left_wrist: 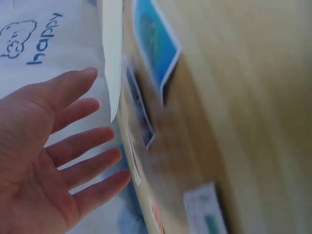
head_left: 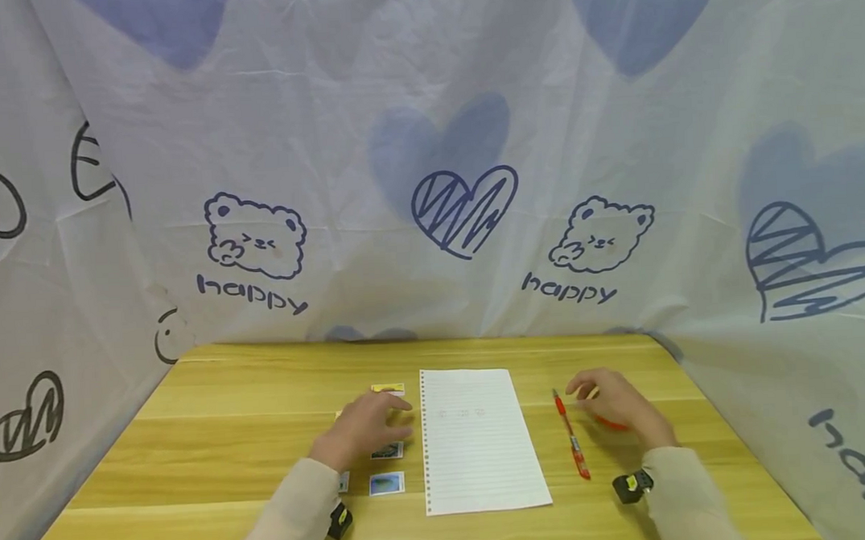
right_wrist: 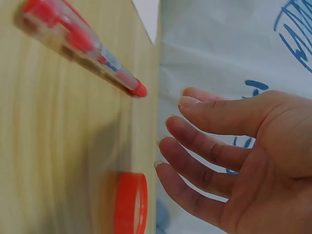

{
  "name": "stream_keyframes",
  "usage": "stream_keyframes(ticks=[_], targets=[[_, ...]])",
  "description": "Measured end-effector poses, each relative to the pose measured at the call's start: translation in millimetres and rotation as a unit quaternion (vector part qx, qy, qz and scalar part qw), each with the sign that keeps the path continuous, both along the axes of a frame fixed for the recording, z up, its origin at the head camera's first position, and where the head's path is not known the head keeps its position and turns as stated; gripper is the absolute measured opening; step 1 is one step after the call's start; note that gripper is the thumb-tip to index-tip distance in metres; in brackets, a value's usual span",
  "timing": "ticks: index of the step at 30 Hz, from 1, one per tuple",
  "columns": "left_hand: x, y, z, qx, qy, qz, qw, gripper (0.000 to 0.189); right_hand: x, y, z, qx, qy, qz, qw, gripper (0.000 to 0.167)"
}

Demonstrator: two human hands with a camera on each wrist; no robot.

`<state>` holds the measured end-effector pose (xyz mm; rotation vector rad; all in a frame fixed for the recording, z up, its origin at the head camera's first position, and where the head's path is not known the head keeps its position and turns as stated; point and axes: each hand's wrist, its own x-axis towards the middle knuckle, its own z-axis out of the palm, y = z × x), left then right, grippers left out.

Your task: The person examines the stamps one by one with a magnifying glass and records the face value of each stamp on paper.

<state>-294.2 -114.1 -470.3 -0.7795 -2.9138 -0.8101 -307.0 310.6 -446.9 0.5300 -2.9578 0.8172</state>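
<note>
A: Left of the punched, lined sheet [head_left: 484, 461]?
B: Left hand [head_left: 363, 428], fingers loosely spread; holds nothing. Beneath and around, on the wooden tabletop [head_left: 159, 475]: small picture cards [head_left: 387, 484].
A: And to the right?
B: Right hand [head_left: 618, 404], fingers gently bent; likewise holds nothing. Just beside, lying flat: red pen [head_left: 572, 436]. Below, partly hidden: red ring [right_wrist: 127, 204].

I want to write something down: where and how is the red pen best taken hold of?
Probably pinch the red pen mid-barrel, the right hand coming from above and the right, closing across its slim width: the pen lies flat, running roughly front to back, with that hand to its right.
</note>
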Motion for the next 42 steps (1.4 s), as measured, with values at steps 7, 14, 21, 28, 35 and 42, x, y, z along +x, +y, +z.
stream_keyframes(ticks=[7, 14, 21, 28, 35, 42], targets=[[2.2, 12.9, -5.6, -0.011, 0.004, -0.016, 0.9998, 0.039, -5.6, -11, -7.9, 0.021, -0.003, 0.013, 0.9997, 0.02], [6.3, 22.5, -4.4, -0.039, 0.003, -0.001, 0.9992, 0.041, -7.9, -16, -13.2, 0.029, -0.019, 0.014, 0.9993, 0.024], [10.2, 26.4, -1.5, -0.054, -0.001, 0.002, 0.9985, 0.04, -9.7, -18, -15.2, 0.027, -0.037, 0.001, 0.9989, 0.026], [10.5, 29.0, 0.6, -0.059, 0.003, 0.005, 0.9983, 0.033, -14.0, -19, -19.3, 0.028, -0.05, -0.002, 0.9984, 0.028], [8.2, 28.9, -0.2, -0.042, -0.002, 0.017, 0.999, 0.034, -17.9, -21, -24.7, 0.043, -0.031, 0.004, 0.9986, 0.029], [7.6, 29.7, 1.9, -0.025, -0.021, 0.02, 0.9993, 0.035, -17.1, -23, -23.3, 0.057, -0.011, 0.011, 0.9982, 0.028]])
